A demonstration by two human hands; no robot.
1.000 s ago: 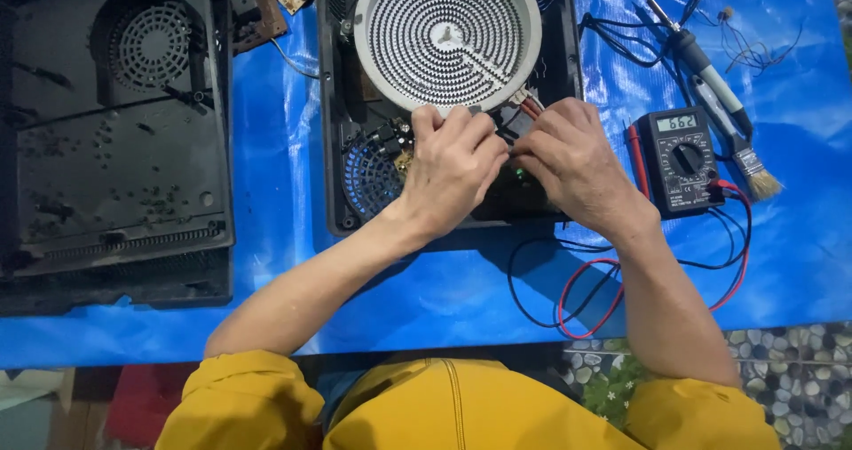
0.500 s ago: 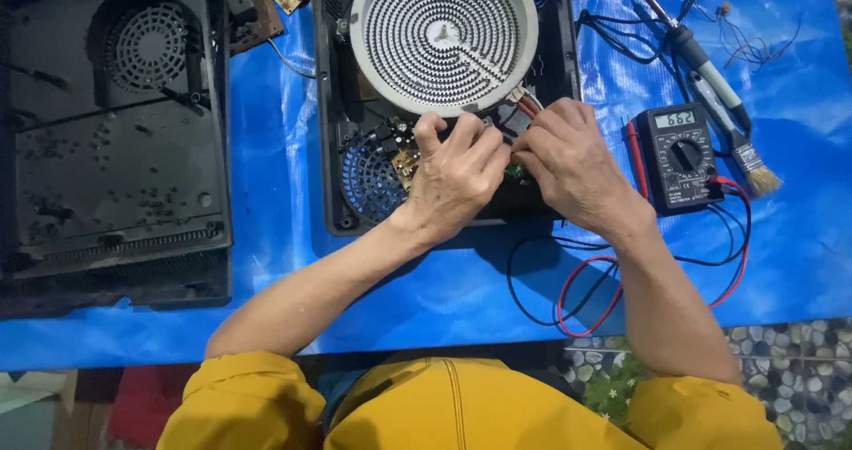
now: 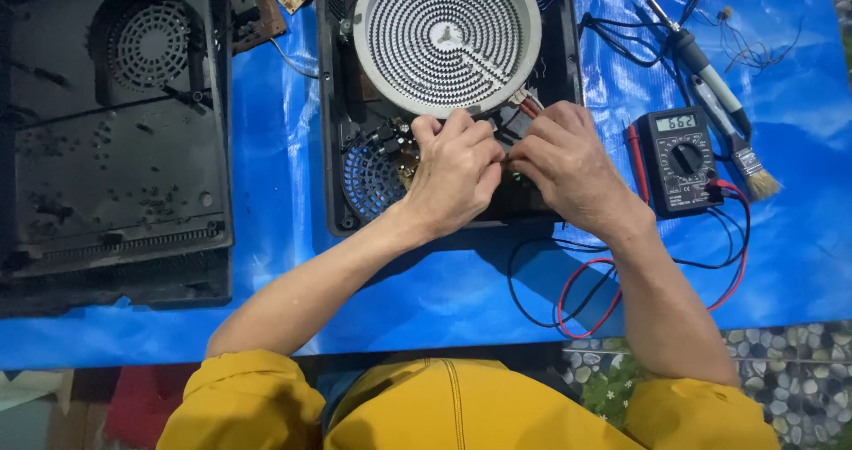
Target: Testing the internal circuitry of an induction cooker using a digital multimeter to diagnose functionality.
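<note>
**A:** Where are the hands?

**B:** Both sit inside the opened cooker housing, at about six o'clock from the round heating element. The left hand is curled, fingers drawn together over the parts just below the element's rim. The right hand meets it fingertip to fingertip, fingers bunched too. Whether either is pinching something I cannot tell; the fingers cover it.

**A:** What lies under them?

**B:** Red and white wires come off the element's edge at five o'clock, just beside the right hand. A round fan grille shows at nine o'clock from the left hand.

**A:** And around the housing?

**B:** At three o'clock from the right hand is a black digital multimeter, its red and black leads looping over the blue tarp toward six o'clock. Past the meter, at one o'clock, lie a soldering iron and a small paintbrush. Well apart at nine o'clock rests the black bottom cover with its own vent. A circuit board lies at eleven o'clock.
</note>
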